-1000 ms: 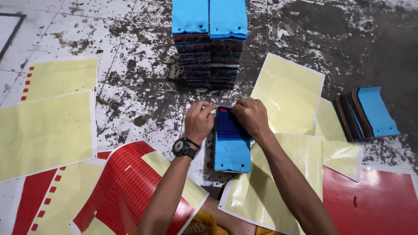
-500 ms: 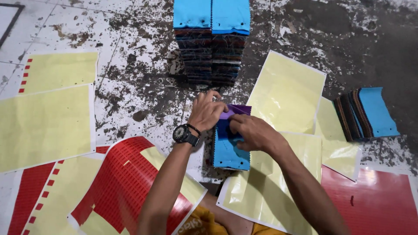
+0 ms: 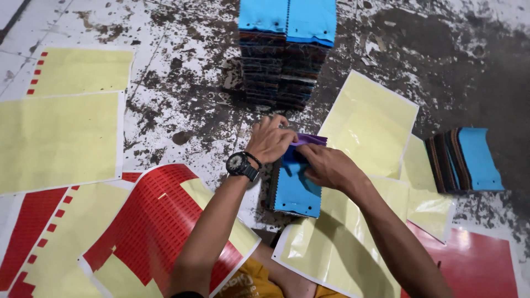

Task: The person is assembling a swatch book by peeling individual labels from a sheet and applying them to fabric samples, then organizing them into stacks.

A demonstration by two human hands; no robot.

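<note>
— Pinching is what can be made out at the left hand (image 3: 271, 139): its fingertips are closed on the upper edge of the purple swatch (image 3: 309, 140), with a black wristwatch (image 3: 241, 165) worn just below. What is being done by the other hand?

— The right hand (image 3: 329, 165) is laid flat, fingers pressed together, on the blue swatch (image 3: 298, 190) that tops the small stack (image 3: 274, 185) between the forearms. The purple swatch is held at the far end of that stack, partly hidden under both hands.

— Which step would that be judged to be?

— The seating of one piece on the pile, it would seem: the top is being steadied while the purple edge is squared up. Whether the purple piece lies over or under the blue one cannot be told.

— And what would be called for next?

— Edges lined up before the grip is let go, so that the pile is not skewed.

— What lies further out?

— A tall stack of swatches (image 3: 287, 52), blue on top, stands just beyond the hands. A smaller fanned bundle (image 3: 464, 160) is seen well to the right. Yellow sheets (image 3: 369, 124) and red sheets (image 3: 149, 221) are spread around on the stained floor (image 3: 182, 88), some beneath the forearms.
</note>
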